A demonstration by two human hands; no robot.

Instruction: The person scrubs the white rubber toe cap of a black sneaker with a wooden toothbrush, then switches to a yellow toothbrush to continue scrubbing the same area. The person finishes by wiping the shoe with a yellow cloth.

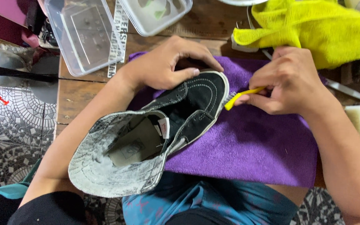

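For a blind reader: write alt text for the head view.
A left hand steadies a black high-top shoe on a purple cloth while the right hand holds a small yellow brush against the white toe edge. A yellow towel and clear plastic boxes lie on the wooden table.

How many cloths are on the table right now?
2: a purple cloth spread under the shoe, and a yellow cloth bunched at the table's far right. Others may lie out of view.

- left hand (163,64) and right hand (286,81) bare, no gloves, no rings
- forearms bare, no sleeves visible
- blue patterned shorts (213,202) on lap
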